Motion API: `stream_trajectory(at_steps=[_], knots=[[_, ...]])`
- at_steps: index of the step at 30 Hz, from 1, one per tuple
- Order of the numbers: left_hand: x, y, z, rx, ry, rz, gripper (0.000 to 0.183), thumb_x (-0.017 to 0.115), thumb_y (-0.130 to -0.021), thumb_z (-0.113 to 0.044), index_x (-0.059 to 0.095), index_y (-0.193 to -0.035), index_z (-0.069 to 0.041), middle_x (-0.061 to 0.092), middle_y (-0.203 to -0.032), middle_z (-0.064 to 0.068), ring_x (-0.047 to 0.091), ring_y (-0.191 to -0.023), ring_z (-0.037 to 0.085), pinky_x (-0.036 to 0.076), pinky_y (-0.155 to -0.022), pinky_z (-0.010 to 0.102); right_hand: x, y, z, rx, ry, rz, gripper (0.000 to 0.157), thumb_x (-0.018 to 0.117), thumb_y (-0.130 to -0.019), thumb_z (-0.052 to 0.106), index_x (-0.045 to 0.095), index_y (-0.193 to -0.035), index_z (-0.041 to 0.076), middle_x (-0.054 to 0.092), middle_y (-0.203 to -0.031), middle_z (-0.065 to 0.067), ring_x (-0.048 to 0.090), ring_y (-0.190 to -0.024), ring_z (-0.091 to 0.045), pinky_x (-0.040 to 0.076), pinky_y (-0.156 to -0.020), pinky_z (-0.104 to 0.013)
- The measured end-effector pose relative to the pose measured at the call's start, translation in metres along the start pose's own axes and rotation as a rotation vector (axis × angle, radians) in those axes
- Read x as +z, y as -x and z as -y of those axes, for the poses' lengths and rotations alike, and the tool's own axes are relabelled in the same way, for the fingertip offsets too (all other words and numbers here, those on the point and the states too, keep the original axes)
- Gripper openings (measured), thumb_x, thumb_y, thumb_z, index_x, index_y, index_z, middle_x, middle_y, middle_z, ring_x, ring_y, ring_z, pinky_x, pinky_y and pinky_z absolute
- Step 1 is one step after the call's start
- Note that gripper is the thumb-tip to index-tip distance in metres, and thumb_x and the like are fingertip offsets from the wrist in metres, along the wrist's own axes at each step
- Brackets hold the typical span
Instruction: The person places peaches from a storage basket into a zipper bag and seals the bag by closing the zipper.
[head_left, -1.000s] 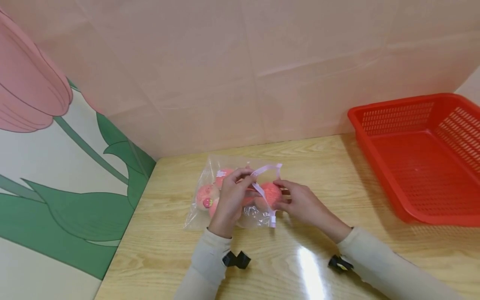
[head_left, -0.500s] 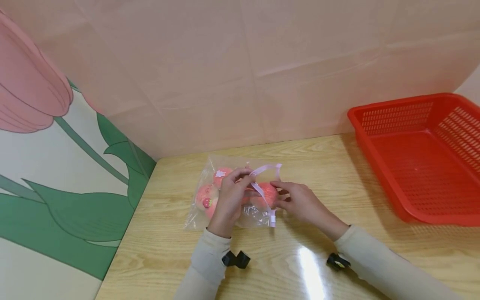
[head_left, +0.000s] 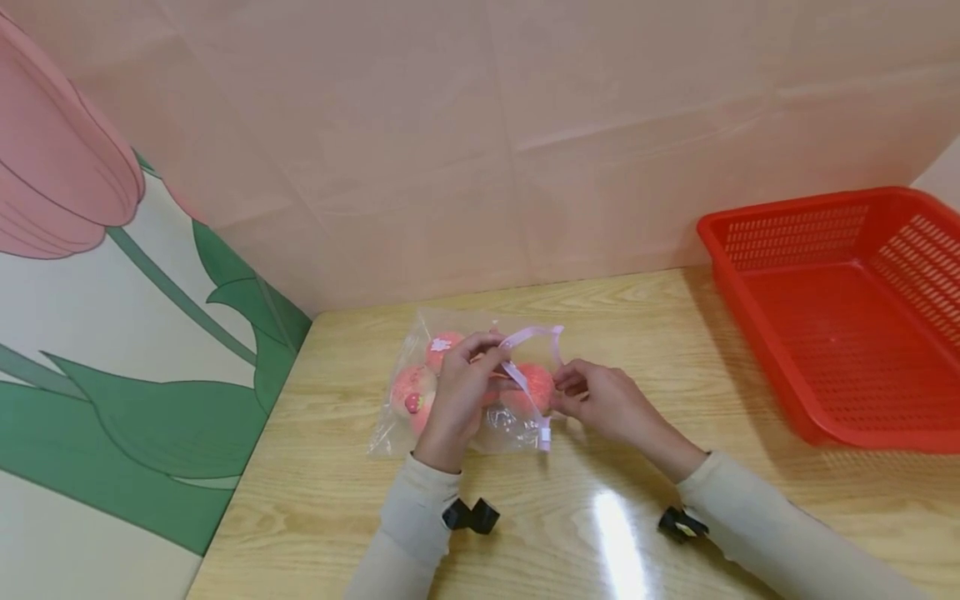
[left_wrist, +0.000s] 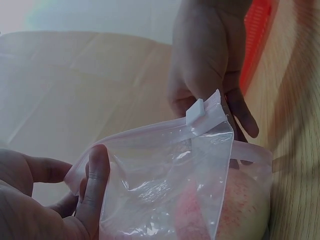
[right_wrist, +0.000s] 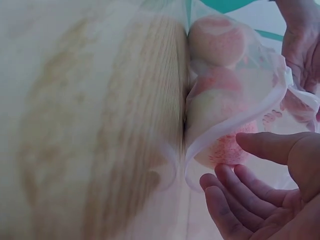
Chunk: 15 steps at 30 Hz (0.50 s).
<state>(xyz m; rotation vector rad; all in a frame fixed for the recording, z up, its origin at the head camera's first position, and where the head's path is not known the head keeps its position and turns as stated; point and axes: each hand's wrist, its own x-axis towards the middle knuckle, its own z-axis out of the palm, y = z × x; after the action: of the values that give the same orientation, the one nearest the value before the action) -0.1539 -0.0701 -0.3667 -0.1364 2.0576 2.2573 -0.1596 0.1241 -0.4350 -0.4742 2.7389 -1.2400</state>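
A clear zip bag lies on the table, its pink zip strip spread apart at the right end and a white slider at the near corner. Inside are several peach-like balls, pink and cream, some bearing printed pictures. Thumb and fingers of my left hand pinch the bag's top edge and lift it. My right hand is at the mouth, fingers loosely bent. In the right wrist view its thumb and fingertips lie close against the nearest peach-like ball; whether they touch it is unclear.
A red plastic basket with slotted walls stands to the right. Behind the wooden table rises a pinkish covered wall. A wall with a tulip picture borders the left side.
The nearest ball has shifted slightly left, further into the bag. My right hand's fingers have drawn in and sit off the ball's right side. The left hand keeps its pinch in place.
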Motion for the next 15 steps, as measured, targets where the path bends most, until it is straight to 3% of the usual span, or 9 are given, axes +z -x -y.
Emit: stream_trajectory(at_steps=[8, 15], knots=[[0.0003, -0.0011, 0.0024, 0.038, -0.007, 0.006, 0.02, 0.06, -0.094, -0.001, 0.061, -0.109, 0.012, 0.054, -0.1, 0.005, 0.062, -0.065, 0.011, 0.061, -0.058, 0.027, 0.0014, 0.0029, 0.0002, -0.053, -0.043, 0.027, 0.033, 0.07, -0.091, 0.018, 0.067, -0.122, 0.007, 0.073, -0.114, -0.012, 0.072, -0.1, -0.025, 0.061, -0.083, -0.039], [0.0004, -0.0008, 0.0015, 0.048, -0.002, -0.002, 0.019, 0.059, -0.094, 0.001, 0.061, -0.108, 0.013, 0.054, -0.092, 0.004, 0.061, -0.065, 0.011, 0.061, -0.056, 0.027, 0.0049, 0.0019, 0.0052, -0.133, -0.049, 0.064, 0.035, 0.063, -0.095, 0.01, 0.063, -0.129, 0.003, 0.07, -0.122, -0.016, 0.07, -0.107, -0.031, 0.061, -0.085, -0.039]])
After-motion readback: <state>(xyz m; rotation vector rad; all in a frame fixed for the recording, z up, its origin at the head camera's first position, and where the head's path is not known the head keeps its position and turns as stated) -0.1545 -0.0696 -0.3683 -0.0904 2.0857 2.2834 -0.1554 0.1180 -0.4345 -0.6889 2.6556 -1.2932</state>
